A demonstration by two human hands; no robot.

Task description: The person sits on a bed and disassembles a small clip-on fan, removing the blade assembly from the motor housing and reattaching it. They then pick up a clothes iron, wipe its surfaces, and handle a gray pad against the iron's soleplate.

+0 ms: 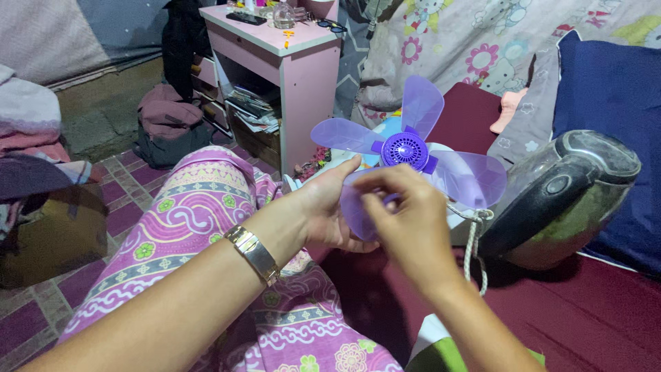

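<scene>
Purple fan blade (406, 148) held above lap, hub facing up toward camera, vanes spreading to 12, 9 and 3 o'clock. Left hand (323, 207) cupping lower vane from 9 o'clock, grip curled round its edge. Right hand (406, 220) nearer the hub, at its 6 o'clock, fingers pinching vane just below it. Grey appliance base (558, 200) on red bed (585, 310) at 3 o'clock, pink counter (303, 76) at 11
</scene>
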